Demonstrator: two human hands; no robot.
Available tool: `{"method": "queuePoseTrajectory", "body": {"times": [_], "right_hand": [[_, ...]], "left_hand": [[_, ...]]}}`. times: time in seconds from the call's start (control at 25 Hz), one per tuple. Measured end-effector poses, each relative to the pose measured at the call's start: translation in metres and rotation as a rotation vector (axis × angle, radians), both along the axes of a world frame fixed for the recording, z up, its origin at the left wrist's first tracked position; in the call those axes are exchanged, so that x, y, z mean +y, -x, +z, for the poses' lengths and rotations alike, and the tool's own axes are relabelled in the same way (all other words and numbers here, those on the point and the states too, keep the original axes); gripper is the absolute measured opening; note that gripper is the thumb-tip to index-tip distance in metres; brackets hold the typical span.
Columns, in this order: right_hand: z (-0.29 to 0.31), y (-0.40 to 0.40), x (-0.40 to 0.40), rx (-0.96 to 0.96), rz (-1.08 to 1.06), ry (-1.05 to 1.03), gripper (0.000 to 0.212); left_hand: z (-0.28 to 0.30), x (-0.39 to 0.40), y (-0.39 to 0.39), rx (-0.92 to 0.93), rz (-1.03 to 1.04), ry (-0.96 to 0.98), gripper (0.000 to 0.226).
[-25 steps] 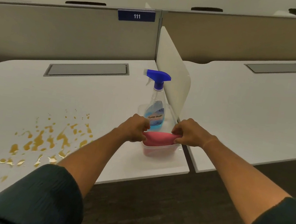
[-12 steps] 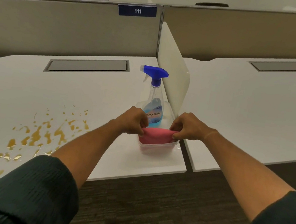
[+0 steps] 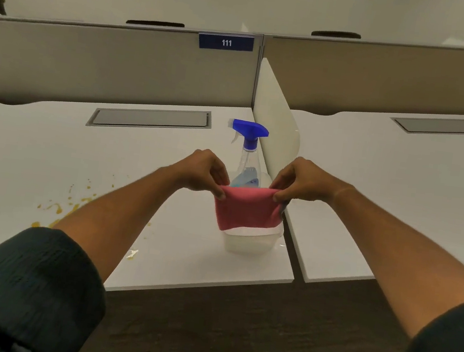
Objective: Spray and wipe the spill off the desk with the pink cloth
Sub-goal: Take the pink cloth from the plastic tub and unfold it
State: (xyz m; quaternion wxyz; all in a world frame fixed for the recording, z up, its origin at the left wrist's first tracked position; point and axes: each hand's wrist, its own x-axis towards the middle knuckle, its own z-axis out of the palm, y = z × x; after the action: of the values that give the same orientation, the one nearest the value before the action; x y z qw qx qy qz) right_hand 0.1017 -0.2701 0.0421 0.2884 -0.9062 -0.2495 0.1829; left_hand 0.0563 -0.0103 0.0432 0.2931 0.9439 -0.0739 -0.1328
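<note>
- Office cubicle row: white desk (image 3: pixel 35 156) backed by a grey partition bearing a blue plate marked 111 (image 3: pixel 226 42); a white divider panel (image 3: pixel 277 114) stands at the desk's right edge.
- Clear tub (image 3: pixel 248 241), the landmark: sits at the desk's front right corner, just beside the divider panel.
- Pink cloth (image 3: pixel 247 209): held stretched above the tub, its lower edge hanging at the tub's rim.
- Left hand (image 3: pixel 205 170): fingers pinched closed on the cloth's upper left corner.
- Right hand (image 3: pixel 298 181): fingers pinched closed on the upper right corner.
- Spray bottle (image 3: pixel 248 154), blue trigger head: upright directly behind the tub, untouched.
- Spill (image 3: pixel 64 210), amber splashes: well to the left of the tub, partly hidden by the left forearm, still wet on the desk.
- Progress, as judged: early. Cloth is nearly out of the tub; spraying and wiping are both still to do.
</note>
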Motion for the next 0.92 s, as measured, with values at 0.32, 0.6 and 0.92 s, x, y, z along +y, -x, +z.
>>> {"method": "queuePoseTrajectory", "body": {"times": [0.32, 0.6, 0.92], "right_hand": [[0.036, 0.002, 0.034, 0.003, 0.092, -0.038, 0.022], [0.067, 0.015, 0.093, 0.012, 0.219, 0.056, 0.018], [0.085, 0.042, 0.179, 0.000, 0.297, 0.179, 0.009]], "left_hand": [[0.038, 0.040, 0.030, -0.029, 0.085, 0.068, 0.024], [0.066, 0.083, 0.066, -0.012, 0.179, 0.092, 0.023], [0.075, 0.143, 0.102, -0.004, 0.275, 0.075, 0.019]]}}
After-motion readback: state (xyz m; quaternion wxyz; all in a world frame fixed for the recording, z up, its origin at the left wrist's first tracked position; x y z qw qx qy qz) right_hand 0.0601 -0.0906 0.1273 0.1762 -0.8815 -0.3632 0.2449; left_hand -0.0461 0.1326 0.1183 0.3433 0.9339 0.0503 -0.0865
